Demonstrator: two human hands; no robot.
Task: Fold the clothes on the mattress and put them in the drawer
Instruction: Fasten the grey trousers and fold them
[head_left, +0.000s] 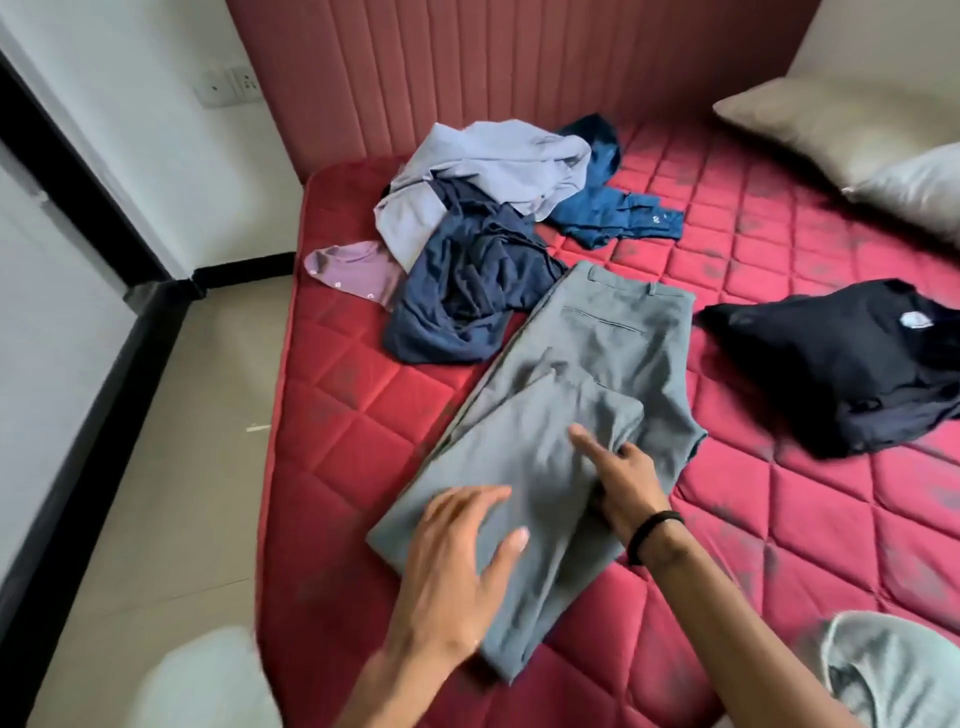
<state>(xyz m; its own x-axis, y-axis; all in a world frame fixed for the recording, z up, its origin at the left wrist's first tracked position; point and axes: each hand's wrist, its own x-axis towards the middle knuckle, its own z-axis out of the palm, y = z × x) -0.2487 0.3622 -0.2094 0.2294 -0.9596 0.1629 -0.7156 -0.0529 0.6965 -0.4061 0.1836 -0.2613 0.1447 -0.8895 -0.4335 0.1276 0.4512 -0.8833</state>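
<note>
Beyond the fingertips, on the red mattress (363, 415), lies a heap: lilac shirt (483, 171), navy garment (467, 306), blue shirt (608, 208), purple piece (353, 273). Right of the fingers sits a black garment (841, 358); pillows (852, 140) lie farther back. Grey trousers (613, 332) lie flat, legs folded over. Left hand (457, 561) rests spread and released on the fold. Right hand (623, 478) pinches the fold's edge, forefinger extended
</note>
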